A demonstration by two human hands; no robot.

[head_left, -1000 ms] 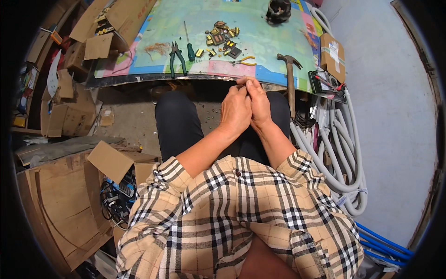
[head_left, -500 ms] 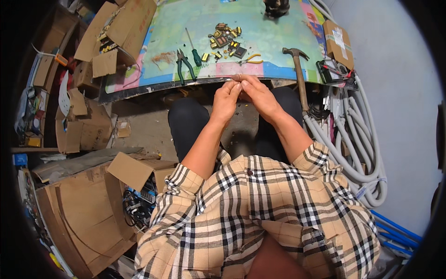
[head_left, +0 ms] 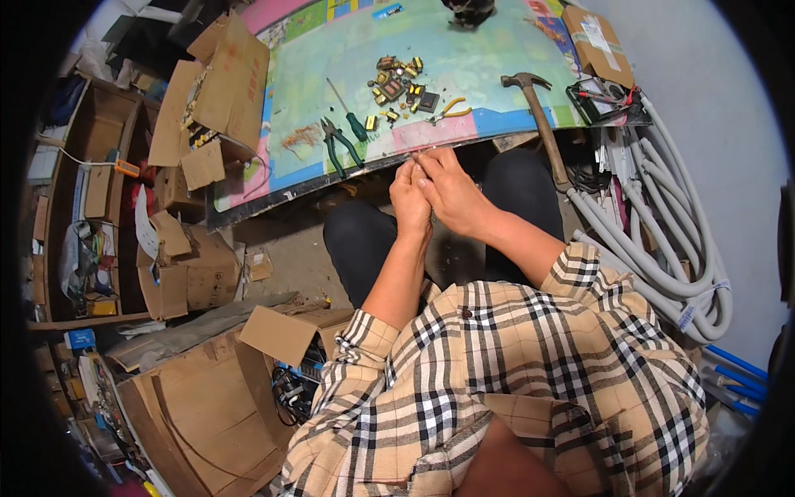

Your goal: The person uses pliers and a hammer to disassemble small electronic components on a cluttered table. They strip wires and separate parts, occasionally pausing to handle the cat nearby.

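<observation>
Close together at the near edge of the table, my left hand [head_left: 410, 203] and my right hand [head_left: 454, 192] are both closed, fingertips meeting. Whatever they pinch is small and mostly hidden by the fingers. Just beyond them on the table lie green-handled pliers [head_left: 333, 142] and a green-handled screwdriver [head_left: 357, 127]. Small yellow-handled pliers [head_left: 454, 110] rest a little to the right. Behind these tools is a loose heap of small yellow-and-dark transformer-like parts [head_left: 391, 89].
A claw hammer [head_left: 544, 132] lies over the table's right front edge. Coiled grey hoses [head_left: 662, 215] hang beside it along the wall. Open cardboard boxes [head_left: 240, 91] stand at the left, and another open carton [head_left: 199, 406] sits at the lower left. A dark object [head_left: 469, 12] is at the far edge.
The whole view has turned, so the table and boxes appear shifted. My hands remain together, with the right-hand fingers now lying farther over the left.
</observation>
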